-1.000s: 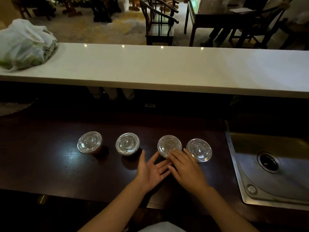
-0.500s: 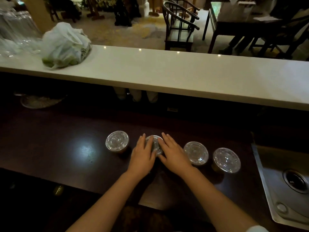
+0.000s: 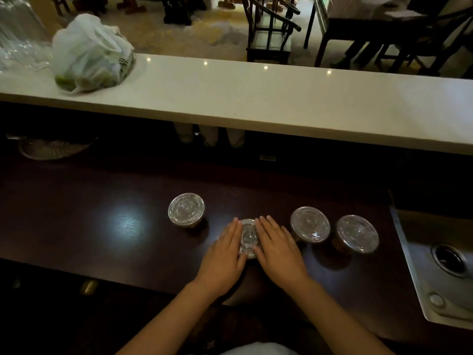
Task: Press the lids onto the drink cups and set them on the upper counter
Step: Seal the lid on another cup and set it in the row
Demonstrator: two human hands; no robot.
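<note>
Clear round plastic lid [image 3: 248,238] on second cup lies between both hands: left hand [image 3: 225,254] and right hand [image 3: 279,249] flat, fingers extended, pressing its edges on dark wooden bench [image 3: 102,239].

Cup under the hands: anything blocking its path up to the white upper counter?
Nothing visible. Both hands, left hand and right hand, lie flat on the lidded cup. The upper counter directly behind it is bare; the plastic bag sits far left.

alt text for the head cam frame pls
Both hands, left hand and right hand, press flat on the lid of the second cup in a row of four lidded cups on the dark lower counter; white upper counter holds only a bag.
</note>
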